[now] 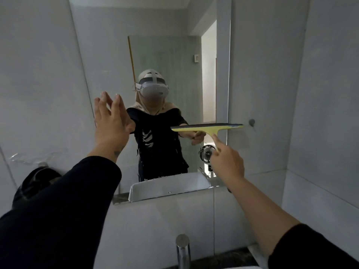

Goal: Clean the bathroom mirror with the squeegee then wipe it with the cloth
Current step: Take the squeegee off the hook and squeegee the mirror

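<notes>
**Student:** Where is the squeegee [206,127] sitting, and what is holding it?

**Instructor:** The right hand [226,162] is grasping its yellow handle, the grip closing around the stem while the index finger is lying extended along it toward the head. The blade is lying level, roughly halfway up the mirror [155,45] at its right side, its right end reaching past the mirror's right edge over the wall tile. Whether the rubber is actually touching the glass cannot be told from this view.

**Student:** Why is the finger lying along the handle?

**Instructor:** Probably to press the blade evenly and steer it; a level blade would be clearing a full-width band per pass.

**Student:** And the left hand [111,121]?

**Instructor:** It is holding nothing: the grip is released, palm raised and fingers spread at the mirror's left edge. It seems to be steadying the body or the glass, though contact is uncertain.

**Student:** How far along is the task?

**Instructor:** The squeegee stage appears to be in progress. No cloth is visible, so the wiping stage is judged not yet begun.

**Student:** What else is showing?

**Instructor:** The tap [182,249] is standing below, and a small white shelf [169,189] is sitting at the mirror's lower edge, where a low pass risks striking it.
</notes>
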